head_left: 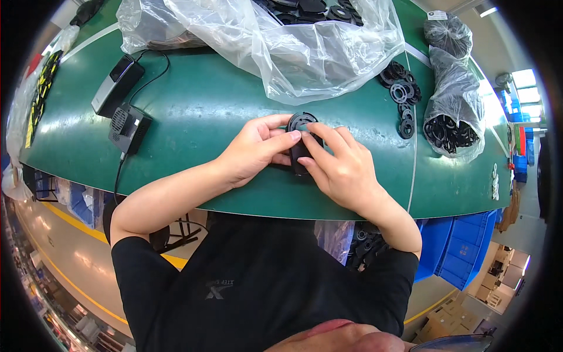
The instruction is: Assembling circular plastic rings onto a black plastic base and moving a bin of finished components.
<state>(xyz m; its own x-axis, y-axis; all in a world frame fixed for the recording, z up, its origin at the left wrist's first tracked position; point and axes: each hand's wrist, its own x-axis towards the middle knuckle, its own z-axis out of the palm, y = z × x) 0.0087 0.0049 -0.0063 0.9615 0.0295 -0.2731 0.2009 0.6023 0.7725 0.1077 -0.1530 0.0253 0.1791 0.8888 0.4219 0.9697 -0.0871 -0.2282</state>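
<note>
Between my two hands, just above the green table [217,88], is a black plastic part [300,165] with a round ring-shaped top and a longer body below it. My left hand [258,146] grips its left side, thumb across the front and fingers curled behind. My right hand [343,164] closes on the right side, with its fingertips pressed at the ring and the thumb lower on the body. The fingers cover much of the part. Whether a smaller piece sits under the right fingertips, I cannot make out.
A clear plastic bag [293,58] with black parts lies at the back. Loose black rings [400,92] are to the right, beside a bag of black parts [454,117]. At left are a silver-black device [117,85] and a black corded box [130,129]. Blue crates [466,249] stand below right.
</note>
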